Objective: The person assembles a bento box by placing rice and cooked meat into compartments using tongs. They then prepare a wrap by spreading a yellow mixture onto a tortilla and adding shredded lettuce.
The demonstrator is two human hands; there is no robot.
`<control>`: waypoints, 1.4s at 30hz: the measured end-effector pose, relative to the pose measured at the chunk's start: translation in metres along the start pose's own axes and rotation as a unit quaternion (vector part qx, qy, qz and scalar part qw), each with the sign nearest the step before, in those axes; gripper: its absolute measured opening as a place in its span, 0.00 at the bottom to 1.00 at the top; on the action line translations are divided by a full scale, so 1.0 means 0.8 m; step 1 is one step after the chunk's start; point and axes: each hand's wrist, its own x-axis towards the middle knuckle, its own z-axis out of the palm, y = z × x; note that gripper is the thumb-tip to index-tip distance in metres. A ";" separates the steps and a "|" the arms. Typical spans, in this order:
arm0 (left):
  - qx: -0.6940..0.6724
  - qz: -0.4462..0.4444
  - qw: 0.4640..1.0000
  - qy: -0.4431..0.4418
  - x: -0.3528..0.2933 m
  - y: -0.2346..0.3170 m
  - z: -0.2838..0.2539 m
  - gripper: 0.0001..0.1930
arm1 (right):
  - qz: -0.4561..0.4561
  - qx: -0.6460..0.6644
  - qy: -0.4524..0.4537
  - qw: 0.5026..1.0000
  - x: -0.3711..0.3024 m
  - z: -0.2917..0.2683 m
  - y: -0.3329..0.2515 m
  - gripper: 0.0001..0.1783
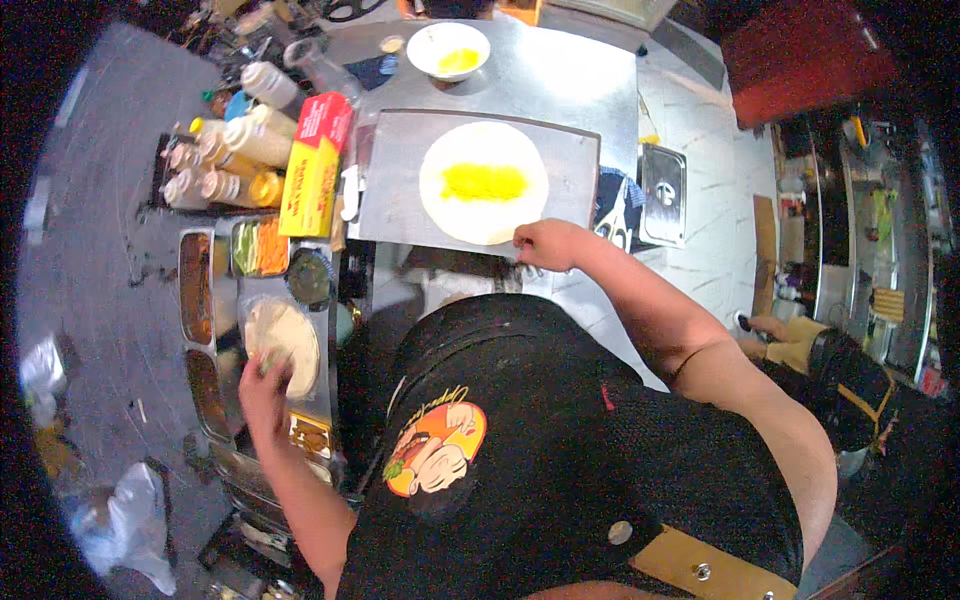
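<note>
A round pale tortilla (484,222) lies on a grey board (390,200), with a band of yellow shreds (485,183) across its middle. At its near right edge is my right hand (545,245), fingers curled in. Whether they pinch the tortilla's rim or rest on the board's front edge is unclear. Off to the left, my left hand (266,392) hovers over or touches a second tortilla (290,335), possibly a stack. Its fingers are closed around something small and greenish, too blurred to name.
Above the board stands a white bowl (425,45) with yellow shreds. Squeeze bottles (258,140) and a red-yellow box (318,165) crowd the left side, beside a tray of cut vegetables (262,247). Scissors (615,225) and a metal lid (663,195) lie right. Another person (800,340) is at far right.
</note>
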 end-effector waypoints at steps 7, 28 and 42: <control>0.334 0.178 0.889 -0.259 0.151 0.083 0.380 0.18 | 0.025 0.058 0.020 0.998 -0.034 -0.054 0.053 0.22; 0.538 0.395 0.682 -0.300 0.215 0.062 0.574 0.18 | 0.044 0.164 0.121 0.978 -0.006 -0.062 0.108 0.18; 0.382 0.314 0.799 -0.342 0.229 0.062 0.531 0.25 | 0.005 0.048 0.223 0.974 0.124 -0.076 0.062 0.20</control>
